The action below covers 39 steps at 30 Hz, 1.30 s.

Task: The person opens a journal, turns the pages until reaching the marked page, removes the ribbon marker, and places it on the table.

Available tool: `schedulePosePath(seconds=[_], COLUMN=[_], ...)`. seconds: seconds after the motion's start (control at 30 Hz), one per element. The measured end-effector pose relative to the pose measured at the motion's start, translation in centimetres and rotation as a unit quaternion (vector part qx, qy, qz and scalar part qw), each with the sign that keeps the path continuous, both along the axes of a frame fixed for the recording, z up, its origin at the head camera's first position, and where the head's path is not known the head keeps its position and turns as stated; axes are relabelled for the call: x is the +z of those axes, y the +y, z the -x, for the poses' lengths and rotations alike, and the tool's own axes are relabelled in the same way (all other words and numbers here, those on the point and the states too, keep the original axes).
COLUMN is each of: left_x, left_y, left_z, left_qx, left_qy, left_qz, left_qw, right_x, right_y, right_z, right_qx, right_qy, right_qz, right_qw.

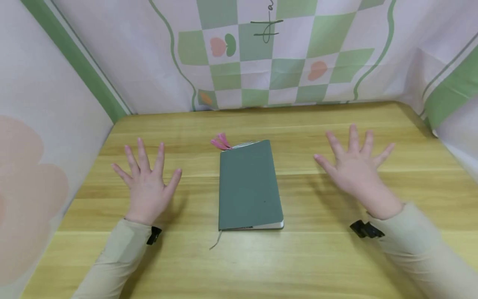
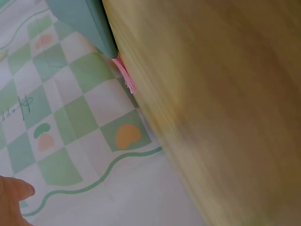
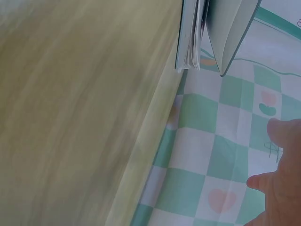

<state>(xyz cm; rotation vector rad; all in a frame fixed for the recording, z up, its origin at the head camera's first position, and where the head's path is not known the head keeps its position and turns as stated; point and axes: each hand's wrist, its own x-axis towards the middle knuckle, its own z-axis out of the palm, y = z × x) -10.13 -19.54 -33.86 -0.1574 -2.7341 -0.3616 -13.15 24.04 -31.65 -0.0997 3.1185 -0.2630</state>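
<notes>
A dark green notebook (image 1: 248, 187) lies on the wooden table between my two hands. From its top edge sticks out a pink tassel (image 1: 221, 142), and a thin ribbon (image 1: 216, 241) trails from the bottom. Its cover stands slightly raised, with pages (image 3: 194, 42) showing in the right wrist view. My left hand (image 1: 147, 187) is left of the notebook, fingers spread, holding nothing. To the right, my right hand (image 1: 356, 168) is likewise spread and apart from the notebook. Only part of the left hand (image 2: 14, 200) shows in the left wrist view.
The wooden table (image 1: 186, 270) ends at the back against a hanging cloth (image 1: 257, 77) with green and white checks. More cloth (image 1: 33, 166) hangs along the left side. Both wrists carry small black devices (image 1: 367, 229) at the sleeve cuffs.
</notes>
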Motion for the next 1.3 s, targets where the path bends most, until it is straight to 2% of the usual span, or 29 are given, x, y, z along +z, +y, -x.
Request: schedulePosePath(seconds=[0.37, 0.63, 0.9, 1.1, 1.3], left_x=[-0.3, -0.2, -0.3, -0.3, -0.1], left_y=[0.2, 0.4, 0.3, 0.3, 0.5], left_z=[-0.1, -0.3, -0.4, -0.5, -0.5], left_qx=[-0.003, -0.007, -0.007, -0.022, -0.054], left_qy=[-0.016, -0.055, -0.062, -0.069, -0.099], left_qz=[-0.005, -0.002, -0.011, -0.030, -0.091], left_qw=[0.9998, 0.9985, 0.9980, 0.9969, 0.9894], right_x=[0.0, 0.0, -0.2, -0.5, -0.9], right_y=[-1.2, -2.1, -3.3, -4.8, -6.6], right_z=[0.3, 0.3, 0.4, 0.2, -0.5], right_qx=[0.012, 0.024, 0.036, 0.068, 0.125], right_qy=[-0.003, 0.000, 0.007, 0.009, -0.003], right_qz=[-0.004, -0.008, -0.004, -0.002, 0.016], right_qw=[1.000, 1.000, 0.999, 0.998, 0.992])
